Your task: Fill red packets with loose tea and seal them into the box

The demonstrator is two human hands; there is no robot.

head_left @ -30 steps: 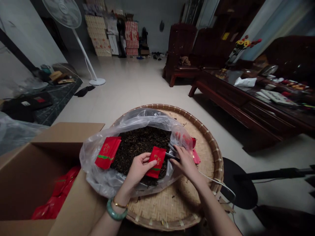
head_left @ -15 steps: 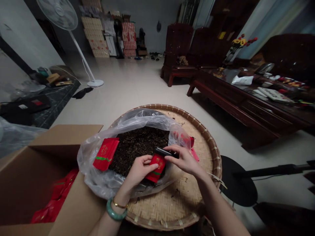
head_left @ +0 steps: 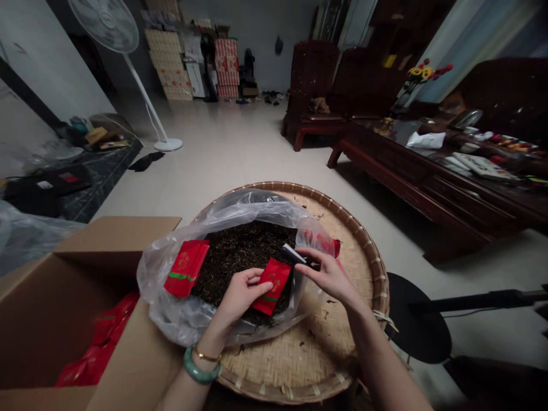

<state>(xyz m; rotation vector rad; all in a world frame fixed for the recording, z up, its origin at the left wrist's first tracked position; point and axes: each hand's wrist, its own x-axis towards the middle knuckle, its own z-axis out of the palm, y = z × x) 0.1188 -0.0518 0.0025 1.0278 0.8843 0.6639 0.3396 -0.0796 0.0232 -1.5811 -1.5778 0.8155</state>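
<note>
My left hand [head_left: 240,294] is closed on a small red packet [head_left: 271,285], held over a heap of dark loose tea leaves [head_left: 244,251]. My right hand [head_left: 327,274] grips a small dark scoop [head_left: 294,254] whose tip sits just above the packet's upper corner. The tea lies in a clear plastic bag [head_left: 180,314] spread open on a round woven bamboo tray [head_left: 342,228]. A stack of empty red packets [head_left: 186,267] rests on the bag's left side. More red packets [head_left: 329,245] show behind my right hand.
An open cardboard box [head_left: 111,240] at the left holds filled red packets [head_left: 98,348]. A dark wooden table [head_left: 428,177] with clutter stands at the right, a standing fan [head_left: 128,57] at the back left, and a black round stand base [head_left: 422,325] beside the tray.
My right hand lifted the scoop from the tea's edge and brought it to the packet's mouth; now the scoop is tilted above the packet's corner. My left hand stayed on the packet.
</note>
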